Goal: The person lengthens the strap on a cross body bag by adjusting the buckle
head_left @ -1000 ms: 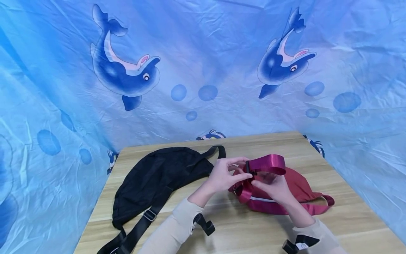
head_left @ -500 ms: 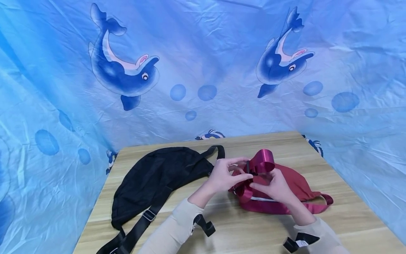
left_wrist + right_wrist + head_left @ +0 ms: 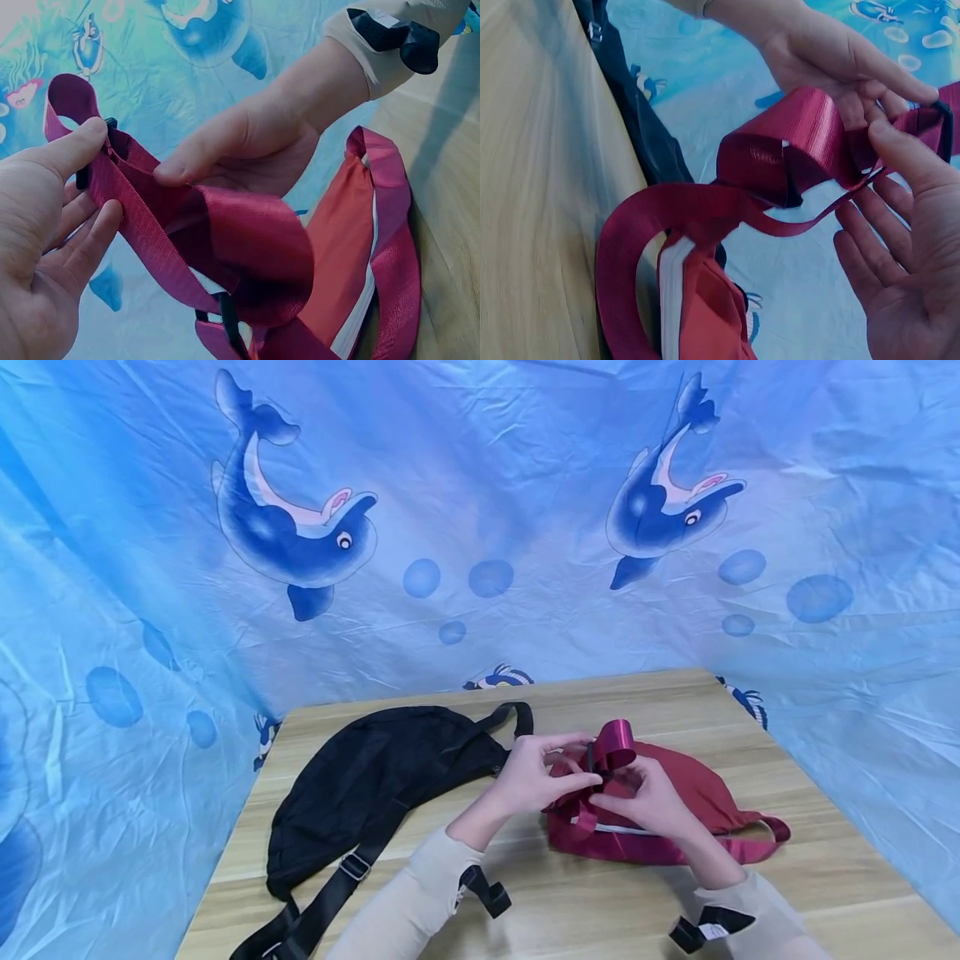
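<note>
A red waist bag (image 3: 686,781) with a wine-red webbing strap (image 3: 615,743) lies at the right of the table. Above its left end, my left hand (image 3: 536,777) pinches the strap at a black strap slider (image 3: 82,176) between thumb and fingers. My right hand (image 3: 648,797) pinches the webbing just right of it, thumb on top in the right wrist view. A short loop stands up past the slider. Lower on the webbing sits another black fitting (image 3: 229,322). The bag's pale zip (image 3: 626,830) faces me.
On the left of the wooden table (image 3: 517,893) lies a black waist bag (image 3: 375,777), its strap with a metal slider (image 3: 354,867) trailing to the front edge. A blue dolphin-print curtain (image 3: 480,510) hangs behind and at both sides.
The strap loop beyond the slider has shrunk and drawn in to the left. My right hand has changed its hold on the webbing; my left hand stays nearly in place.
</note>
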### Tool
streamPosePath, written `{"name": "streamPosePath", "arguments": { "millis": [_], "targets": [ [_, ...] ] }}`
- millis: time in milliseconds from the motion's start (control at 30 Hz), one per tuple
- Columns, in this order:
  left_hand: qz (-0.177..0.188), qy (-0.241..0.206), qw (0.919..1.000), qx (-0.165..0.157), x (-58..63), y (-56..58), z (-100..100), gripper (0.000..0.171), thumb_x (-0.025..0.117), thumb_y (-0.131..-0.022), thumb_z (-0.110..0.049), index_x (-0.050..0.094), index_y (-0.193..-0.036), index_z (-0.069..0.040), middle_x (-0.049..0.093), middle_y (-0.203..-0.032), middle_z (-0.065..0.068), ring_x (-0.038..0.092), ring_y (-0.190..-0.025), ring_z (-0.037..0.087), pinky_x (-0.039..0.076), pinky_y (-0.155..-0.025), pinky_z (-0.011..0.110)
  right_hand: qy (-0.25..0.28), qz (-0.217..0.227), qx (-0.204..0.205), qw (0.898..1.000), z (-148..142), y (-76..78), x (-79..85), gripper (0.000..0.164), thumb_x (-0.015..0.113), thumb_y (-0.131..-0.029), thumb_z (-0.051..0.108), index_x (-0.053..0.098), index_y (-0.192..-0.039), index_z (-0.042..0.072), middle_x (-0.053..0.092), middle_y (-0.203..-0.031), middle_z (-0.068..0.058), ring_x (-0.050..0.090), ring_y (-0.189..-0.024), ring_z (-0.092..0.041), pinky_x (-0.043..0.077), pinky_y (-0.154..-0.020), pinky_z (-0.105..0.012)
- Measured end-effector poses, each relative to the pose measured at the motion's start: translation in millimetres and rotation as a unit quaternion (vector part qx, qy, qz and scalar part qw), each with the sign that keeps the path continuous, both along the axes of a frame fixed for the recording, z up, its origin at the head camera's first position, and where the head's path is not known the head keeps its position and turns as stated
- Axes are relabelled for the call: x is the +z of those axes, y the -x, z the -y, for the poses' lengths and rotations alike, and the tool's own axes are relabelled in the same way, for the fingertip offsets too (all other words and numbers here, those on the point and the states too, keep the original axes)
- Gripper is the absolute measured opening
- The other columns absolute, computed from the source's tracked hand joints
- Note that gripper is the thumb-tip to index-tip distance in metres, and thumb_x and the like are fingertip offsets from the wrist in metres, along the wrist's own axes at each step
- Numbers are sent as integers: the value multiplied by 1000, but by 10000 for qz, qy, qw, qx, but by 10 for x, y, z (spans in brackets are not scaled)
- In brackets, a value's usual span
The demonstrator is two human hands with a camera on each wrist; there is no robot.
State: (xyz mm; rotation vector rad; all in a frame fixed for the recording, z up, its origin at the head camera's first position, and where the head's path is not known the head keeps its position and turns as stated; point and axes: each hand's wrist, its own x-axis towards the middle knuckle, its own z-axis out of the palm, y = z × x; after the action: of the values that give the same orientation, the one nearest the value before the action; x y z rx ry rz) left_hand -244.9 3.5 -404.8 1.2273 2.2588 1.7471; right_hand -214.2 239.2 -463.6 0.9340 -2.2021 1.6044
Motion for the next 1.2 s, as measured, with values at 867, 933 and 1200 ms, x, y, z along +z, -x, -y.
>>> {"name": "streamPosePath", "arguments": {
  "millis": [867,933,1200],
  "targets": [
    [59,-10,10000,10,22,27,35,44,85,-92,-18,74,-134,-12,81,-112,9,71,-87,-1,64,-85,28,-22,43,-280,9996,-55,25,50,44,82,-83,-14,73,-124,0,77,-116,15,75,-103,-4,61,-90,-19],
    [37,-6,10000,38,21,30,36,44,86,-92,-19,74,-134,-12,81,-112,9,72,-86,1,65,-85,34,-5,-83,-270,9996,-38,33,76,43,82,-83,-15,74,-122,1,78,-115,12,76,-102,-5,61,-90,-19],
    [32,-146,9995,276,51,56,76,42,87,-91,-17,75,-131,-11,80,-120,9,75,-90,9,63,-89,24,-745,-379,-923,9922,-115,4,153,45,86,-85,-4,75,-127,9,78,-121,8,74,-108,-3,58,-97,-18]
  ]
}}
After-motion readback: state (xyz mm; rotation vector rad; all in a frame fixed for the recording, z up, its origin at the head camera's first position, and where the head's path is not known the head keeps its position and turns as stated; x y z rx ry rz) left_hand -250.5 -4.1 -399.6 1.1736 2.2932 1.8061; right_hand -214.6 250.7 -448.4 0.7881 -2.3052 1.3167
